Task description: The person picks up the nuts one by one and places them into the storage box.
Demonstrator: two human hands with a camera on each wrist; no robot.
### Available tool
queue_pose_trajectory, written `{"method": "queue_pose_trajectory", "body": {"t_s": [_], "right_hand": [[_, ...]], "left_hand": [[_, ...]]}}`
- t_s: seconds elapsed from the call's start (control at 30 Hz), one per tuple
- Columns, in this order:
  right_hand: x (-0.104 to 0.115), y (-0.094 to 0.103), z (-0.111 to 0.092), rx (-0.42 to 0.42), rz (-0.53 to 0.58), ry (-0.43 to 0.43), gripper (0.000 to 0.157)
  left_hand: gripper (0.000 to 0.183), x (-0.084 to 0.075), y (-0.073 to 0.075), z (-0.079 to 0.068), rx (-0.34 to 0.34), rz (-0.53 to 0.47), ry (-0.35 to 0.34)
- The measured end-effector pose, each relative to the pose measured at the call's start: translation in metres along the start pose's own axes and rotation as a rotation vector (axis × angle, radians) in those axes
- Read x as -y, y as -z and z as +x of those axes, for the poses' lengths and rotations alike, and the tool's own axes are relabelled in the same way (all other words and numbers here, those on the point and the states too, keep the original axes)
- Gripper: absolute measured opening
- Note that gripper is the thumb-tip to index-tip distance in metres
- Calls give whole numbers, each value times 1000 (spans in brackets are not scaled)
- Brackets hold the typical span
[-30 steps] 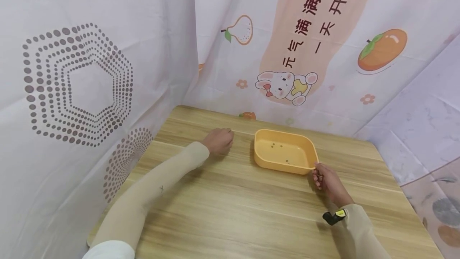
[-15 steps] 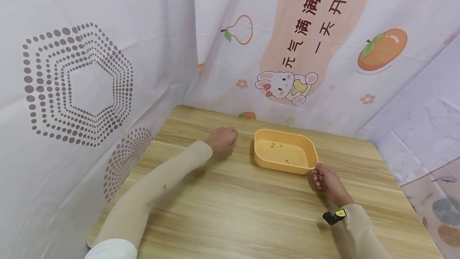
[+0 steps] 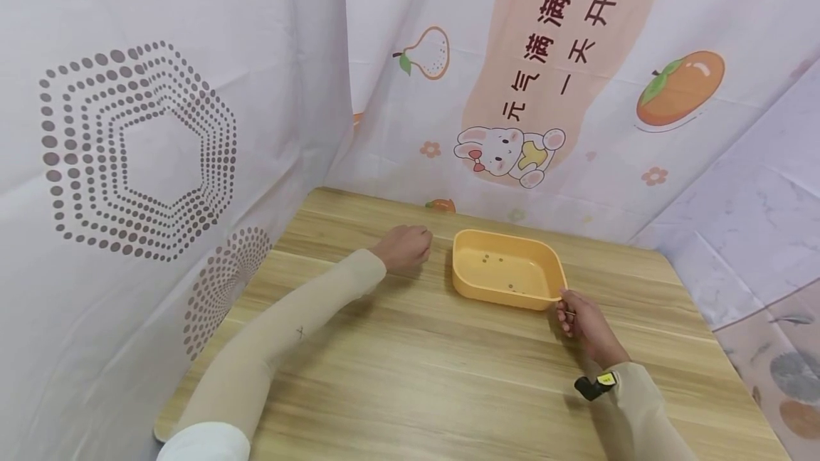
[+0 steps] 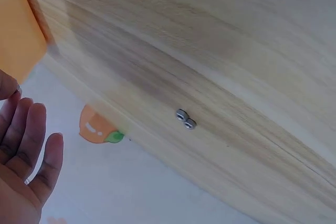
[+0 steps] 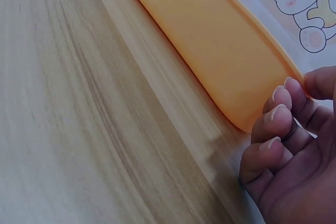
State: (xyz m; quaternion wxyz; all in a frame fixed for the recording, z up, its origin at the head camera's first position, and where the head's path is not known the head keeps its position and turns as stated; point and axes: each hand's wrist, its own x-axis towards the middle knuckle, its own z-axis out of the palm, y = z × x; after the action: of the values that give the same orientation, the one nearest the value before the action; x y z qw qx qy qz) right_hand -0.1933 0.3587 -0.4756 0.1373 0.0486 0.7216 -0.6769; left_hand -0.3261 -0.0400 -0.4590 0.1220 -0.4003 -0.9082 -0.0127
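Observation:
A yellow-orange tray (image 3: 502,297) with rounded corners stands on the wooden table. Several small grey nuts (image 3: 501,260) lie scattered on its floor. My right hand (image 3: 586,326) pinches the rim at the tray's near right corner between thumb and fingers, the other fingers curled below. Left of the tray, my left hand (image 3: 402,247) hovers close to its side. In the left wrist view, that hand's thumb and index finger meet on a tiny grey piece that looks like a nut (image 4: 19,88), mostly hidden by the fingertips. Two metal nuts (image 4: 185,119) lie side by side on the table there.
The wooden table (image 3: 410,375) meets a white printed curtain (image 3: 397,134) along its back edge. Another white curtain (image 3: 288,91) with dotted patterns hangs on the left. A black clip (image 3: 596,386) with a yellow label sits at my right wrist.
My left hand has moved a little to the right, closer to the tray. My right hand and the tray have kept their places.

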Motion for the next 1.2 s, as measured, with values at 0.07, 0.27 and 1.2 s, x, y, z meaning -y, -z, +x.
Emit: {"method": "queue_pose_trajectory", "body": {"t_s": [0.07, 0.27, 1.2], "right_hand": [[0, 0, 0, -2, -1, -2, 36], [-6, 4, 6, -13, -4, -4, 36], [0, 0, 0, -8, -16, -4, 42]], "left_hand": [[16, -1, 1, 2, -3, -3, -5], [16, -5, 6, 9, 4, -1, -16], [21, -31, 8, 33, -9, -6, -28]]}}
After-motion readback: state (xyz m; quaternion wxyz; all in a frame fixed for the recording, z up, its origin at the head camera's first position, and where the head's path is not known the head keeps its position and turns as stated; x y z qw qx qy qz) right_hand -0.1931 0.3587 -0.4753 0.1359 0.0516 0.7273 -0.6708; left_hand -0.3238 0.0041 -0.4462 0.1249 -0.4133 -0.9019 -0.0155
